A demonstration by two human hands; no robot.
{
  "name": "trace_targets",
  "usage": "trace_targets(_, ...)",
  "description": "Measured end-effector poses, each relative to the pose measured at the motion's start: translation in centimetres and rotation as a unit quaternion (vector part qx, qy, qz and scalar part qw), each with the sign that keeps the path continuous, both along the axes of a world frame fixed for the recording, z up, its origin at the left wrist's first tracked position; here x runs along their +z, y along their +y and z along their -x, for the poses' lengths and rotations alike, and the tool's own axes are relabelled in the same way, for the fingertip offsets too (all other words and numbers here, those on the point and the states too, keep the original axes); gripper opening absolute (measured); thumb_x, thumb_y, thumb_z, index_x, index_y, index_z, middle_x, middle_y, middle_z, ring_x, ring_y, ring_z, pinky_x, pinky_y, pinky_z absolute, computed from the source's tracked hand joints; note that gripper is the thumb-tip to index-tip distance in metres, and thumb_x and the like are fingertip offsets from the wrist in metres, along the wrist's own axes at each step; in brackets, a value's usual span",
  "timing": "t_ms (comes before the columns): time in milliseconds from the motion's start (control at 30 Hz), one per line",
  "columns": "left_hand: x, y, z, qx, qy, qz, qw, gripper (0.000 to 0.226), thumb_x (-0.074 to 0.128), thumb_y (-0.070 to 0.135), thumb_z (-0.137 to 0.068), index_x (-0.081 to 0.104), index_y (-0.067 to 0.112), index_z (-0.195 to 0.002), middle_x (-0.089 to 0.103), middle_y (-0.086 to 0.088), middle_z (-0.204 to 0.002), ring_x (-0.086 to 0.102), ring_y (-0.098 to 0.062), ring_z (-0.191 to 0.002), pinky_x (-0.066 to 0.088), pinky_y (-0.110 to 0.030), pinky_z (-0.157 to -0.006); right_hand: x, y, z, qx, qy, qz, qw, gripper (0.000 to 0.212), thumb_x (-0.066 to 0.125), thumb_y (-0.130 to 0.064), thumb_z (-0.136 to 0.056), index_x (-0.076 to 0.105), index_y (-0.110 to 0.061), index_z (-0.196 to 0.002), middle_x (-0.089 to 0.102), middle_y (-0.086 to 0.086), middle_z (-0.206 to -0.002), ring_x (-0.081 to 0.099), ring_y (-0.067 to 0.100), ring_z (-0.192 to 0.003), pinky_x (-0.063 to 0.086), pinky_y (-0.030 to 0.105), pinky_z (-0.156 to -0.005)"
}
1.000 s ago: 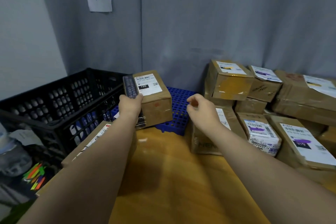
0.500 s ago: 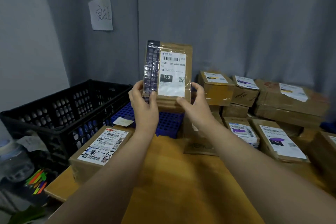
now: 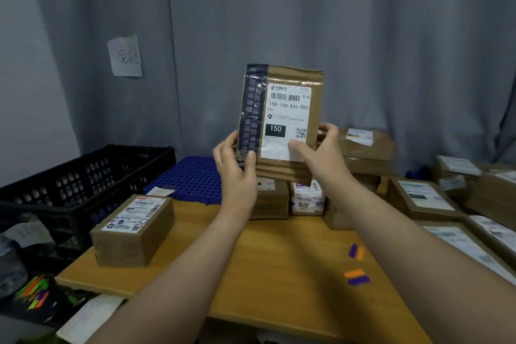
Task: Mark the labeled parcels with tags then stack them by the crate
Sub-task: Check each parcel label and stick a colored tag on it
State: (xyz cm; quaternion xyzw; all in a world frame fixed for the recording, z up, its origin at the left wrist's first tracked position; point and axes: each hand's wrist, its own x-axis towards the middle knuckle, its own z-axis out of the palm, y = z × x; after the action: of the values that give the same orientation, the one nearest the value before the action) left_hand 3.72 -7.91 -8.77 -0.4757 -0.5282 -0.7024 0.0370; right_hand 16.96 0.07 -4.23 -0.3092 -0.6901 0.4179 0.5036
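The wooden bench (image 3: pixel 279 274) fills the lower centre. On it lie a labelled cardboard parcel (image 3: pixel 134 229) at lower left, a blue perforated mat (image 3: pixel 190 179) behind it, more parcels (image 3: pixel 272 201) mid-frame, and orange-and-purple tags (image 3: pixel 356 276) at lower right.

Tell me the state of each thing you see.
Held parcel: upright in both hands, label facing the camera.
Left hand: grips its left edge.
Right hand: grips its right edge.
Left parcel: flat on table beside crate, label up.
Tags: loose on table.
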Motion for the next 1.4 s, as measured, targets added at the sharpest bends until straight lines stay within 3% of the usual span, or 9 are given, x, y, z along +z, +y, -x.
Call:
trace_targets(200,-1.4,-0.6,-4.2,-0.025,-0.042,0.1,0.994,0.042,0.057,0.036,-0.091,0.042,0.025,-0.13,0.045,0.006,-0.127,0.046,-0.015,-0.118,0.041,-0.042,-0.102,-1.4,-1.4,-6.1,-0.023,-0.052,0.028,0.998,0.051,0.068,-0.033,-0.086,0.03,-0.023,-0.119,0.052,-0.007,-0.107,0.057,0.011,-0.095,0.047,0.024,-0.076)
trace_targets(300,-2.9,-1.3,-4.6,-0.025,-0.042,0.154,0.987,0.047,0.058,0.052,-0.074,0.042,0.033,-0.115,0.052,0.009,-0.119,0.051,-0.017,-0.115,0.044,-0.045,-0.098,-4.1,-1.5,-7.9,-0.045,-0.123,0.074,0.989,0.06,0.066,-0.05,-0.082,0.036,-0.021,-0.125,0.056,-0.004,-0.114,0.059,0.016,-0.1,0.051,0.034,-0.083)
trace_targets(400,-5.6,-1.9,-4.4,-0.028,-0.052,0.214,0.975,0.043,0.062,0.045,-0.076,0.041,0.033,-0.112,0.052,0.005,-0.119,0.049,-0.02,-0.116,0.043,-0.046,-0.099,-7.5,-1.7,-8.3,-0.024,-0.152,0.141,0.978,0.056,0.065,-0.052,-0.082,0.042,-0.019,-0.122,0.059,-0.001,-0.116,0.061,0.018,-0.1,0.052,0.041,-0.088)
trace_targets(633,-9.0,-1.8,-4.8,-0.024,-0.091,0.334,0.938,0.052,0.056,0.053,-0.07,0.042,0.029,-0.115,0.053,-0.001,-0.117,0.052,-0.024,-0.11,0.047,-0.049,-0.093,-11.3,-1.6,-8.0,-0.04,-0.218,0.205,0.953,0.051,0.058,-0.043,-0.09,0.048,-0.011,-0.129,0.058,0.001,-0.12,0.058,0.017,-0.099,0.051,0.031,-0.08)
trace_targets(767,-9.9,-1.6,-4.7,-0.006,-0.054,0.303,0.951,0.044,0.054,0.029,-0.089,0.047,0.031,-0.133,0.041,0.005,-0.126,0.042,-0.017,-0.118,0.038,-0.037,-0.104,-11.7,-0.9,-8.9,-0.022,-0.182,0.213,0.96,0.033,0.047,-0.037,-0.098,0.064,-0.015,-0.117,0.065,0.0,-0.117,0.058,0.017,-0.105,0.046,0.033,-0.092)
trace_targets(867,-9.7,-1.3,-5.2,0.014,0.059,0.288,0.956,0.033,0.047,0.015,-0.094,0.064,0.027,-0.119,0.047,0.01,-0.131,0.03,-0.01,-0.122,0.023,-0.023,-0.104,-12.2,0.0,-10.1,-0.051,-0.197,0.2,0.959,0.026,0.045,-0.025,-0.1,0.067,-0.013,-0.103,0.068,0.008,-0.105,0.062,0.026,-0.099,0.05,0.04,-0.087)
trace_targets(967,-10.2,-1.1,-5.6,0.009,0.068,0.271,0.96,0.031,0.044,0.01,-0.094,0.07,0.021,-0.108,0.055,0.009,-0.128,0.029,-0.006,-0.116,0.017,-0.006,-0.093,-13.1,1.3,-11.5,-0.031,-0.386,0.154,0.909,0.008,0.056,-0.013,-0.094,0.062,-0.014,-0.1,0.066,0.005,-0.097,0.062,0.02,-0.089,0.053,0.029,-0.071)
trace_targets(1067,-10.5,-1.2,-5.6,0.021,0.064,0.25,0.966,0.032,0.044,0.009,-0.093,0.071,0.02,-0.106,0.057,0.008,-0.125,0.03,-0.005,-0.114,0.014,0.008,-0.086,-13.9,1.6,-12.1,0.04,-0.566,0.131,0.813,0.032,0.072,-0.02,-0.083,0.059,-0.022,-0.113,0.06,-0.002,-0.105,0.057,0.016,-0.102,0.047,0.02,-0.076)
trace_targets(1400,-10.2,-1.4,-5.9,0.016,0.051,0.257,0.965,0.033,0.043,0.009,-0.094,0.071,0.019,-0.106,0.056,0.011,-0.123,0.029,-0.003,-0.111,0.015,0.008,-0.084,-14.6,1.5,-11.8,-0.034,-0.633,0.092,0.768,0.067,0.073,-0.043,-0.079,0.045,-0.016,-0.134,0.042,0.01,-0.136,0.04,0.028,-0.125,0.038,0.036,-0.103)
